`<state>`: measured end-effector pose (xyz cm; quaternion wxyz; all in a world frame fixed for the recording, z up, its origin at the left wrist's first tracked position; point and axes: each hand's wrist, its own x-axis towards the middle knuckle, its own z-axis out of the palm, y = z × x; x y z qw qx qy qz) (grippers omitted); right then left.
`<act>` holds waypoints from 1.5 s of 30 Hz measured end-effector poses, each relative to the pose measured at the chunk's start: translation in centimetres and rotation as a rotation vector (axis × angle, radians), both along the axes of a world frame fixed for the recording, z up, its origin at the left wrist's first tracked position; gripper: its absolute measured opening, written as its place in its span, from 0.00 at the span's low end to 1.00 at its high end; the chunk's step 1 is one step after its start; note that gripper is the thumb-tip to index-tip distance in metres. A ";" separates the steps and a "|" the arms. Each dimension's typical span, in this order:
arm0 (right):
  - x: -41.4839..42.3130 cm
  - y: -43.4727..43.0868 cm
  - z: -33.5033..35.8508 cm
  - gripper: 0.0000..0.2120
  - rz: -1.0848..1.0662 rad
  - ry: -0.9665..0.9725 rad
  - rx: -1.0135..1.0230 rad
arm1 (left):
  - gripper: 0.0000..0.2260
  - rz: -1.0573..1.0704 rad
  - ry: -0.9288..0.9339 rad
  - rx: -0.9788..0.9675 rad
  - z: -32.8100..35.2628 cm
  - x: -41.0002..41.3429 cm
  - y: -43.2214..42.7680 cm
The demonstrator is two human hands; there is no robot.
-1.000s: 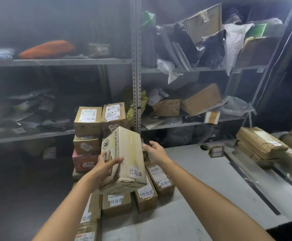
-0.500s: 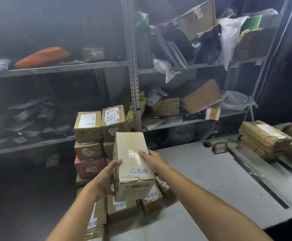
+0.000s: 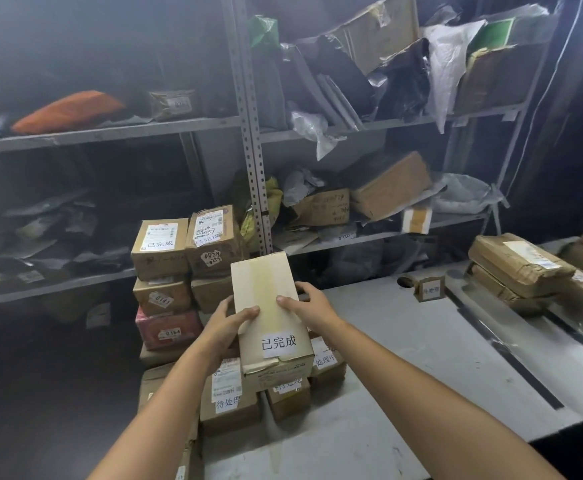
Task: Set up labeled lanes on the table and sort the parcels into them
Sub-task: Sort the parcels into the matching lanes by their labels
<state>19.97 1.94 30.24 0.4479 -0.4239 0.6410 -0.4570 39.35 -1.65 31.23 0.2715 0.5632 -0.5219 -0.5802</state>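
You hold the pale box (image 3: 266,296) in the middle of the frame with both hands, just above the small brown boxes (image 3: 229,396) that lie at the left edge of the grey table (image 3: 421,358). I cannot tell if it touches them. Your left hand (image 3: 226,329) grips its left side with the thumb on the top face. Your right hand (image 3: 314,308) grips the right side, fingers curled round the edge.

One second ago only the left hand carried the box, which was tilted with a side face toward you, and the right hand was apart behind it. Now the top face looks up at you, with its white label (image 3: 279,342) at the near end.

The small labelled block (image 3: 429,289) right of centre and the flat parcels (image 3: 518,261) at the right edge keep their places on the table.
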 end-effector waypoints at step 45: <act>-51.0 29.7 2.4 0.20 -0.971 -0.024 0.091 | 0.24 -1.040 0.068 0.067 0.6 -62.8 14.5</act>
